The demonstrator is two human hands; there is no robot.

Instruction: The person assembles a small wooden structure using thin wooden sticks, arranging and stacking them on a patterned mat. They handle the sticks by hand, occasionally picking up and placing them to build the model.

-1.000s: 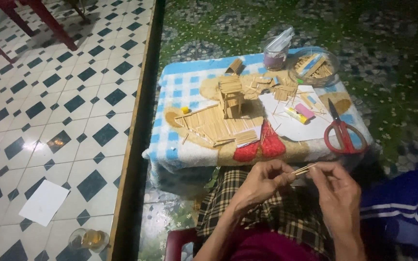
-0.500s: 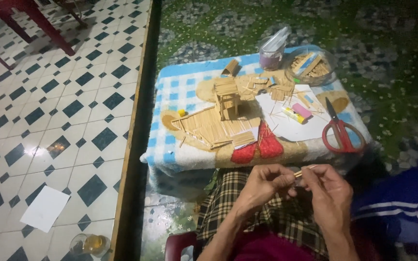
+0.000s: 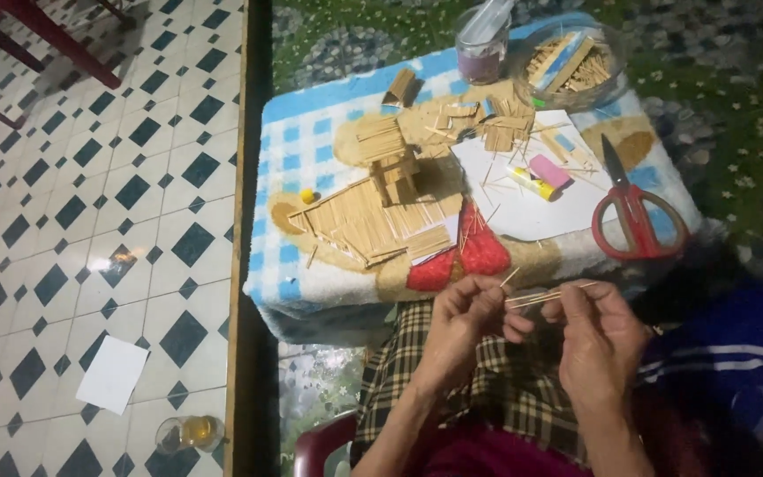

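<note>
Over my lap, my left hand (image 3: 465,322) and my right hand (image 3: 598,340) pinch a small bunch of thin wooden sticks (image 3: 545,296) between their fingertips. The sticks lie roughly level, reaching from one hand to the other. Just beyond my hands, a small table under a blue checked cloth (image 3: 286,177) carries a little stick-built house (image 3: 389,163) on a flat stick base (image 3: 368,221).
Red-handled scissors (image 3: 633,212) lie at the table's right, next to white paper (image 3: 523,199) with a glue tube and a pink block. A clear bowl of sticks (image 3: 571,57) and a jar (image 3: 480,49) stand at the back. On the tiled floor at left are a paper sheet (image 3: 112,375) and a glass (image 3: 189,433).
The view has shifted nearer to the table. My hands stay together on the sticks, fingers regripping them slightly.
</note>
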